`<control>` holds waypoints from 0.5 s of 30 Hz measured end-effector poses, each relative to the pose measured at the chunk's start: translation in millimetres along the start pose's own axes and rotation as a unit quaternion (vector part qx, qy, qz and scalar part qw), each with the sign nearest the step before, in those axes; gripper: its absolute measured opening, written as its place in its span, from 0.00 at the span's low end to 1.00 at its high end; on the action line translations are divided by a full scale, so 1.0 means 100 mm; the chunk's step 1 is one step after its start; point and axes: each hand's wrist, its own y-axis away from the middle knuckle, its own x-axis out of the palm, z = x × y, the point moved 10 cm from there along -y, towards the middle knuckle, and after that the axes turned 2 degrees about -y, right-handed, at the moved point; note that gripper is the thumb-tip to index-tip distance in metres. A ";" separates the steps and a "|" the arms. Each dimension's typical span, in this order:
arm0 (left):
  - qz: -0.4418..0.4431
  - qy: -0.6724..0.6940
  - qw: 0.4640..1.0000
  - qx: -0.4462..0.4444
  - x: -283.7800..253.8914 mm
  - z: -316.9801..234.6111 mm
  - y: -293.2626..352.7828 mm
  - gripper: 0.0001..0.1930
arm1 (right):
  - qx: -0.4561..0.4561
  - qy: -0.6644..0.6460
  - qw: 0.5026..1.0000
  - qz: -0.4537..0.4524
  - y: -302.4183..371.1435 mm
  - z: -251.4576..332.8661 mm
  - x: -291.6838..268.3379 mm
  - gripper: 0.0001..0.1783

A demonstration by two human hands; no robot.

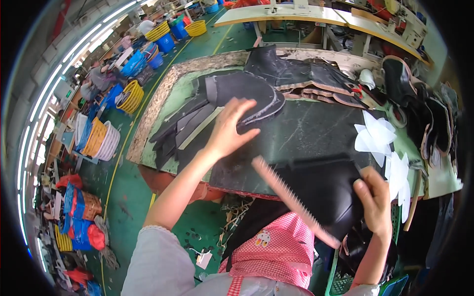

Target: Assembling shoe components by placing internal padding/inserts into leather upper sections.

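My right hand (374, 200) grips a black leather-like piece (316, 185) by its right edge, thumb on top. A pink notched strip (294, 200) runs along the piece's near left edge. The piece is held tilted over the front of the work table, above my lap. My left hand (232, 126) is raised over the table with thumb and fingers apart, holding nothing. Just beyond it lies a fanned stack of dark curved cut pieces (242, 91). The table's dark mat (316, 130) shows between both hands.
Black pieces with pinkish edges (321, 81) are piled at the table's far side. White petal-shaped sheets (375, 135) lie at the right, near dark boot-like uppers (434, 118). A green basket (340, 281) stands below right. Yellow baskets (131, 97) line the left aisle.
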 end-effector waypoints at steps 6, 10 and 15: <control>-0.002 -0.019 0.983 -0.180 0.11 1.28 0.27 0.21 | 0.030 -0.037 0.985 0.165 0.01 0.12 0.49 0.09; -0.144 0.223 0.944 -0.196 -0.45 1.59 0.12 0.19 | 0.052 -0.082 0.982 0.161 0.14 -0.03 0.36 0.08; -0.070 -0.100 0.982 -0.146 0.12 0.91 -0.06 0.41 | -0.054 -0.031 0.972 0.225 -0.11 0.21 0.95 0.08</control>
